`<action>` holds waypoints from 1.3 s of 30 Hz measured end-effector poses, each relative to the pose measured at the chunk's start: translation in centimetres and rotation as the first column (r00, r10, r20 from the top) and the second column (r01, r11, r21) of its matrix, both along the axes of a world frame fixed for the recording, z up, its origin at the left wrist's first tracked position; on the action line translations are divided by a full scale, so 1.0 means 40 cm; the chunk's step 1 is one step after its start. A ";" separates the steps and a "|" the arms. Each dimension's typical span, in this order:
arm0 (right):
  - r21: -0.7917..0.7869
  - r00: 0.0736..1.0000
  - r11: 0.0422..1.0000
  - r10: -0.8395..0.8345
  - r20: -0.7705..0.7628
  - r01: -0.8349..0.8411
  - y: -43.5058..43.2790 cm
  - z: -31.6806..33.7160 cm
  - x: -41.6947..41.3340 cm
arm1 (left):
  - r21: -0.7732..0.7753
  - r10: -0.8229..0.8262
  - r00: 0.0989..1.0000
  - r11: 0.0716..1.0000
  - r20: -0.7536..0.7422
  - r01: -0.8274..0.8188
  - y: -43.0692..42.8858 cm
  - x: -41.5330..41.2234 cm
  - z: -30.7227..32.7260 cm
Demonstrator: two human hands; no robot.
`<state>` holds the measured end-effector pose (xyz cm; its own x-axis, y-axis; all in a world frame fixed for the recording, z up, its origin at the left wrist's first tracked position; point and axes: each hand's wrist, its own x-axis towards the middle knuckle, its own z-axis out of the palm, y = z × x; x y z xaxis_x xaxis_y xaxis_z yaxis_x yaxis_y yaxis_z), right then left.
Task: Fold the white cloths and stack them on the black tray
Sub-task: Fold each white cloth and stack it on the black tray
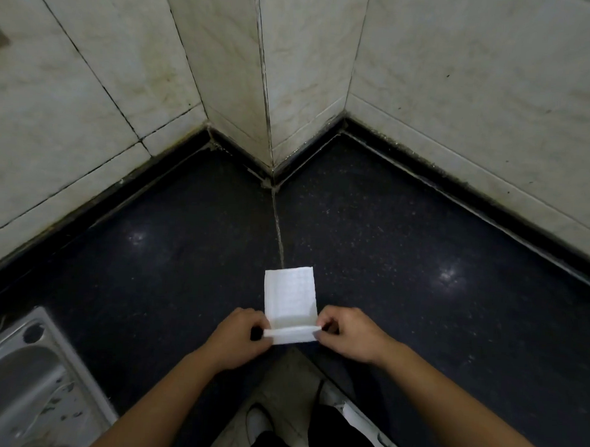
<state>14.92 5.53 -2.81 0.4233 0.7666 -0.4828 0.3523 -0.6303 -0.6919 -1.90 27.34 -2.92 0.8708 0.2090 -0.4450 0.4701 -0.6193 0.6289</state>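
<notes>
A narrow white cloth [289, 295] lies flat on the dark speckled countertop [403, 262], near its front corner. Its near end is lifted and turned over toward the far end. My left hand [239, 335] pinches the left corner of that raised end. My right hand [348, 332] pinches the right corner. Both hands sit at the counter's front edge, one on each side of the cloth. No black tray is in view.
A steel sink [20, 373] is set into the counter at the lower left. Tiled walls [269, 87] close the counter at the back and jut out in a corner at the middle. Below the counter's edge are floor tiles and my shoe [258, 421].
</notes>
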 end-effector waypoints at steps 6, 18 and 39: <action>0.107 0.886 0.893 -0.406 -0.226 0.437 0.099 -0.029 0.071 | -0.230 0.497 0.867 0.849 0.038 -0.476 0.038 0.095 -0.020; 0.045 0.812 0.817 -0.564 -0.150 0.575 0.213 -0.110 0.136 | -0.193 0.739 0.673 0.655 -0.037 -0.730 0.060 0.196 -0.099; -0.282 0.604 0.886 0.458 0.652 -0.368 0.136 -0.176 0.117 | 0.617 -0.386 0.919 0.703 -0.084 0.352 0.096 0.132 -0.155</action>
<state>19.58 10.98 -9.84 0.3145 0.9070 -0.2800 0.9339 -0.3485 -0.0800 3.40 31.18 -9.13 0.9532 0.0763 -0.2926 0.1009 -0.9924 0.0701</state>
